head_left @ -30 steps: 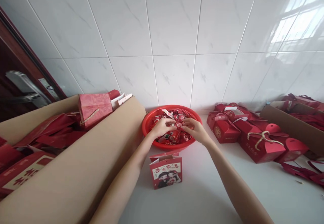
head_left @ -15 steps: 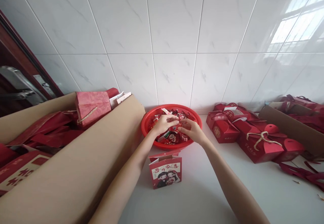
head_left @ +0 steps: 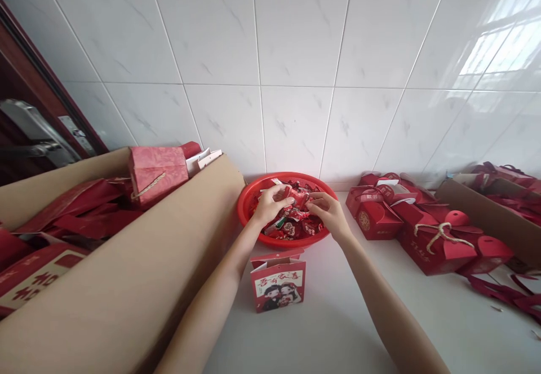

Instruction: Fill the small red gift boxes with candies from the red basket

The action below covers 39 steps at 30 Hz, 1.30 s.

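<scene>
A round red plastic basket (head_left: 244,209) holds many wrapped candies (head_left: 291,228). Over its left part is my left hand (head_left: 271,204), thumb and fingers closed on a red-wrapped candy (head_left: 299,197). My right hand (head_left: 327,210) is over the basket's right side, its thumb and fingertips together at the right end of the same candy. Just in front of the basket, a small red gift box (head_left: 278,289) with a cartoon couple on its front stands upright with its top open.
On the left, a large cardboard box (head_left: 181,244) holds red gift boxes and bags. Several closed red boxes (head_left: 439,244) sit at the right, beside another cardboard box (head_left: 490,210) and dark red ribbons (head_left: 502,295). A tiled wall rises behind.
A red candy now shows raised between my hands. Both hands have shifted slightly apart, and the view has moved a little.
</scene>
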{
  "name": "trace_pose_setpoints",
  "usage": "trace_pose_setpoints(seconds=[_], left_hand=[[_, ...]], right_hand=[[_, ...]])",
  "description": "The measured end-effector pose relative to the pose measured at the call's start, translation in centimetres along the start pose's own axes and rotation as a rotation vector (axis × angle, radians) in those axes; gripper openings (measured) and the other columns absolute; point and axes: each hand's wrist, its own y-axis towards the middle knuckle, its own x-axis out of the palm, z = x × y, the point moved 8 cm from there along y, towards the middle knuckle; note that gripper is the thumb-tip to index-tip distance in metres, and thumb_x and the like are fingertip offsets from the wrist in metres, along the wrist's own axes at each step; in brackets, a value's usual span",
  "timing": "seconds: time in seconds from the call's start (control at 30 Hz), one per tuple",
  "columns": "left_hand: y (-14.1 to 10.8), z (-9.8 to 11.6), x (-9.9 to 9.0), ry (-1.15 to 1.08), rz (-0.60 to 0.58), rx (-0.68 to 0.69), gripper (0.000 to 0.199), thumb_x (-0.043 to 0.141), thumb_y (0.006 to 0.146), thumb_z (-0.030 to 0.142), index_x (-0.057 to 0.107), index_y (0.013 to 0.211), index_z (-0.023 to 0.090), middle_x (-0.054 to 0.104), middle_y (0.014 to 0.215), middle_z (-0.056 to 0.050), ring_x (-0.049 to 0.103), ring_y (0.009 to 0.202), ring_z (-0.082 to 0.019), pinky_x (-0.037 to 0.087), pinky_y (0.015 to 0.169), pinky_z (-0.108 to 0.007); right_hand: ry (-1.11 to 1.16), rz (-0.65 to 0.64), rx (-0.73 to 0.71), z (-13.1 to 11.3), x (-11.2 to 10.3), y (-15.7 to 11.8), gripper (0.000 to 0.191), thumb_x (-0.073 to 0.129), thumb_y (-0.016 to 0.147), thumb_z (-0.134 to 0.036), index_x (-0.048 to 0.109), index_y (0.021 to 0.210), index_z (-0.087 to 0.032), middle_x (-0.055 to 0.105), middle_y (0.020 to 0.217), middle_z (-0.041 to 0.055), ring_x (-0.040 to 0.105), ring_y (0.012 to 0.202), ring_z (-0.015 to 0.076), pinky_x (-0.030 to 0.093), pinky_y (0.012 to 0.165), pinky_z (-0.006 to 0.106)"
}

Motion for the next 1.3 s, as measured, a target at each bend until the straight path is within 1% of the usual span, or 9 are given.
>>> trace_pose_setpoints(seconds=[0.13,0.33,0.4,0.53,0.63,0.77,0.93,1.1,1.3], left_hand=[[-0.1,0.6,-1.0,0.325,0.130,0.090,0.017,0.065,0.074,0.012,0.074,0.086,0.020,0.074,0.102,-0.006,0.067,0.104,-0.025,0.051,0.099,-0.039],[-0.9,-1.4,3.8,0.684,-0.374,0.043,0.041,0.078,0.055,0.009,0.079,0.092,0.028,0.070,0.121,-0.006,0.052,0.129,-0.035,0.034,0.115,-0.049],[-1.0,-1.7,4.4,0.709,-0.409,0.024,0.037,0.079,0.060,0.014,0.078,0.094,0.029,0.072,0.115,-0.006,0.050,0.130,-0.035,0.031,0.116,-0.049],[-0.5,-1.2,3.7,0.667,-0.287,0.043,0.009,0.065,0.083,0.028,0.073,0.081,0.023,0.074,0.097,-0.007,0.062,0.107,-0.029,0.040,0.104,-0.044],[-0.1,-0.5,2.7,0.562,-0.165,0.058,0.031,0.048,0.094,0.037,0.060,0.069,0.021,0.066,0.072,-0.004,0.060,0.074,-0.022,0.047,0.080,-0.035],[0.0,0.2,1.8,0.387,-0.075,0.096,0.035,0.044,0.091,0.047,0.050,0.068,0.021,0.055,0.066,-0.001,0.053,0.068,-0.020,0.043,0.069,-0.031],[-0.3,0.6,2.2,0.225,-0.131,0.097,0.040,0.050,0.088,0.056,0.053,0.071,0.021,0.055,0.070,-0.001,0.055,0.075,-0.021,0.045,0.077,-0.033],[-0.8,0.7,3.2,0.154,-0.270,0.054,0.046,0.057,0.087,0.060,0.047,0.066,0.020,0.044,0.062,0.004,0.043,0.061,-0.014,0.040,0.063,-0.028],[-1.0,1.1,4.0,-0.003,-0.370,0.048,0.044,0.063,0.086,0.059,0.068,0.083,0.016,0.069,0.080,-0.003,0.061,0.080,-0.019,0.048,0.079,-0.030]], right_hand=[[-0.016,0.044,0.004,0.2,-0.4,0.1,0.036,0.072,0.074,-0.044,0.065,0.101,-0.020,0.073,0.088,0.0063,0.070,0.089,0.0253,0.056,0.082,0.041],[-0.003,0.069,0.006,0.3,-0.7,0.2,0.032,0.071,0.071,-0.039,0.066,0.097,-0.020,0.073,0.091,0.0075,0.069,0.093,0.0253,0.056,0.082,0.040],[0.013,0.085,0.011,0.4,-1.0,0.2,0.034,0.072,0.070,-0.040,0.066,0.097,-0.020,0.073,0.094,0.0080,0.069,0.094,0.0258,0.057,0.081,0.040],[0.039,0.107,0.011,0.8,-1.3,0.5,0.038,0.074,0.069,-0.044,0.066,0.097,-0.020,0.073,0.098,0.0094,0.069,0.094,0.0267,0.058,0.081,0.042],[0.043,0.126,0.001,0.9,-1.5,0.6,0.041,0.077,0.067,-0.046,0.065,0.098,-0.022,0.072,0.103,0.0106,0.069,0.100,0.0284,0.059,0.083,0.043],[0.060,0.069,0.012,0.7,-0.7,0.6,0.048,0.080,0.067,-0.050,0.064,0.101,-0.021,0.073,0.106,0.0108,0.068,0.103,0.0286,0.058,0.088,0.044],[0.147,-0.104,0.054,0.3,0.7,0.2,0.049,0.084,0.064,-0.054,0.065,0.092,-0.019,0.074,0.084,0.0063,0.070,0.082,0.0243,0.057,0.083,0.042],[0.223,-0.206,0.066,-0.2,0.2,0.2,0.041,0.089,0.061,-0.046,0.069,0.085,-0.019,0.073,0.081,0.0037,0.068,0.077,0.0203,0.055,0.080,0.038],[0.343,-0.065,0.103,-0.2,-0.3,0.0,0.042,0.088,0.062,-0.048,0.076,0.091,-0.020,0.076,0.092,0.0051,0.070,0.087,0.0240,0.055,0.084,0.038]])
